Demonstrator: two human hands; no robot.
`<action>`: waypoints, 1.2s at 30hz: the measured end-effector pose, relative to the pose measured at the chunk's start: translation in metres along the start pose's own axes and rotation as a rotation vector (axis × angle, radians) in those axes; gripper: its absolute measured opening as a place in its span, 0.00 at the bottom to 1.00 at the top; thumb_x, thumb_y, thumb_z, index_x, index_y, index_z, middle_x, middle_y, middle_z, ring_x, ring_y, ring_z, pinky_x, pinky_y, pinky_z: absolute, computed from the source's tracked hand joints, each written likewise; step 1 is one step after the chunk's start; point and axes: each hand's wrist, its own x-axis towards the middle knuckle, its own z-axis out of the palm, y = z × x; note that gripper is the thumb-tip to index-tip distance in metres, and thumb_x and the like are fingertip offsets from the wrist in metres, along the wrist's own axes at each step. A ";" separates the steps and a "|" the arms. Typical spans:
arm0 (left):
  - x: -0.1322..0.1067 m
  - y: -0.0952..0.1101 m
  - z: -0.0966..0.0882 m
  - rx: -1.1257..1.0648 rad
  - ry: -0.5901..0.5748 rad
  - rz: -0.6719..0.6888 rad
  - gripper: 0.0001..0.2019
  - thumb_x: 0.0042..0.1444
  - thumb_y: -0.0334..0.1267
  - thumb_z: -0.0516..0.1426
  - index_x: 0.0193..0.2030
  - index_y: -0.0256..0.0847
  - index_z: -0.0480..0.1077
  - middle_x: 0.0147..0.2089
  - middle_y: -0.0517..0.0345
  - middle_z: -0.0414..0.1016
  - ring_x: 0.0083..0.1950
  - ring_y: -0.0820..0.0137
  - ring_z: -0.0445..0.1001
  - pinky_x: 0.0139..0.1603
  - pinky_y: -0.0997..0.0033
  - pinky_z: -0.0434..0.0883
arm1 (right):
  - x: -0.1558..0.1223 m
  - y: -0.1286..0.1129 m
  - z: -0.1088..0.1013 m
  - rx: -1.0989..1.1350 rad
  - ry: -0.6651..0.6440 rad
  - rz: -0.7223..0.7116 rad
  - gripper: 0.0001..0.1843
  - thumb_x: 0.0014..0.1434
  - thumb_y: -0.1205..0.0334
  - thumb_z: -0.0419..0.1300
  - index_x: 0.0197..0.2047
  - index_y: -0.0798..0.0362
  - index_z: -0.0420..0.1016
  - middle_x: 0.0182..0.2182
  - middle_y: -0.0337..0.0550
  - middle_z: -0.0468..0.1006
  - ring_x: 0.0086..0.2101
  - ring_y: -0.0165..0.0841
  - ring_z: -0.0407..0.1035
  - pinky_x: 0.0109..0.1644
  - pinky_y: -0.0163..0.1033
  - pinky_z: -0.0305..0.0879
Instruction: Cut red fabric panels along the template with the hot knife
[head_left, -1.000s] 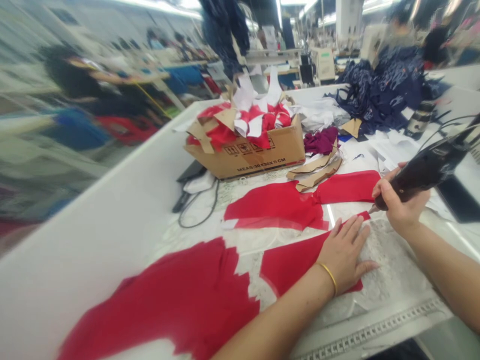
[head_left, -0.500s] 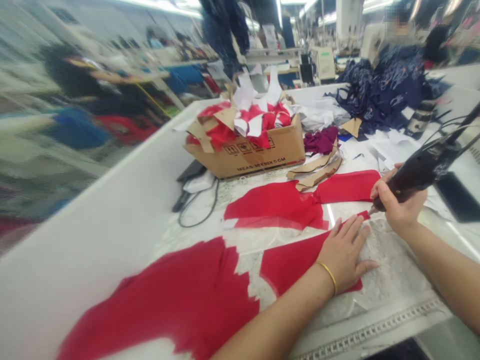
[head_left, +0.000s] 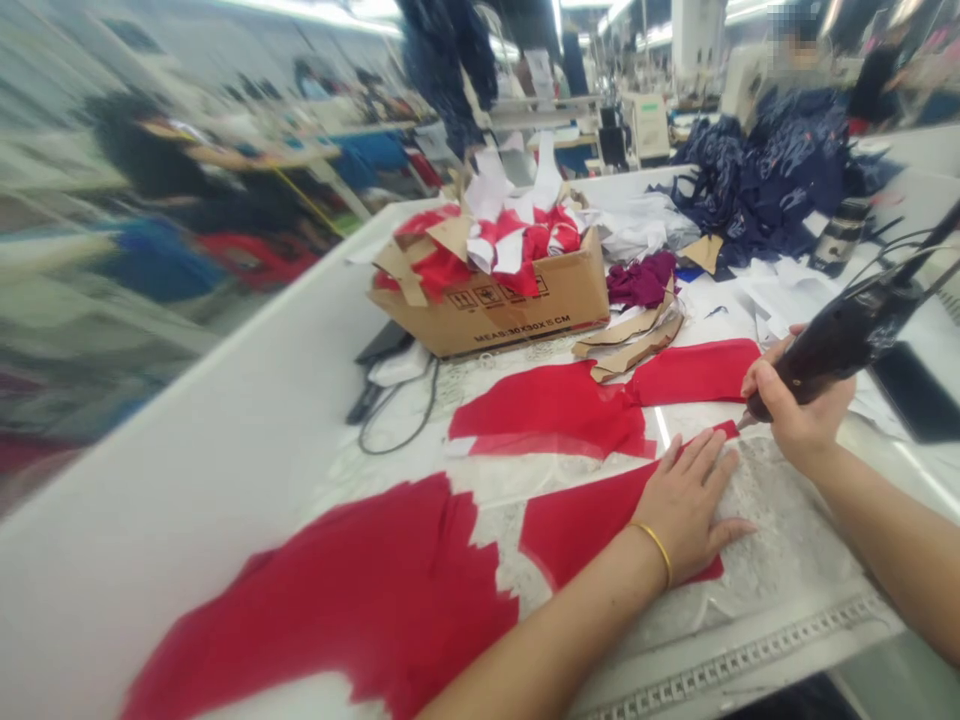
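My left hand (head_left: 690,505) lies flat with fingers spread on a red fabric piece (head_left: 592,515), a yellow bangle at its wrist. In my right hand (head_left: 806,415) is a black corded handheld power tool (head_left: 840,335), tilted, with the fingers wrapped around its lower body. Its thin metal tip meets the narrow far end of the red piece, just beyond my left fingertips. Whether the tip is touching the cloth or just above it, I cannot tell. Behind lie another red piece (head_left: 540,400) and a red strip (head_left: 697,372). A larger red stack (head_left: 337,590) spreads to the left.
A cardboard box (head_left: 525,305) full of red scraps and white paper stands at the back. Brown paper strips (head_left: 637,345), a dark phone-like slab (head_left: 919,390) and navy cloth (head_left: 772,190) lie around. A measuring tape (head_left: 742,660) runs along the front edge; a white wall (head_left: 225,440) borders the left.
Almost nothing differs. Both hands, the tool and the red pieces hold their places; the view has shifted very slightly.
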 end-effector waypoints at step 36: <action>0.004 -0.009 0.007 0.048 0.177 0.062 0.35 0.73 0.61 0.42 0.70 0.34 0.65 0.70 0.37 0.67 0.74 0.54 0.64 0.75 0.44 0.59 | 0.002 0.007 0.001 0.079 0.022 0.039 0.22 0.60 0.44 0.68 0.44 0.44 0.62 0.22 0.31 0.73 0.20 0.35 0.71 0.27 0.44 0.71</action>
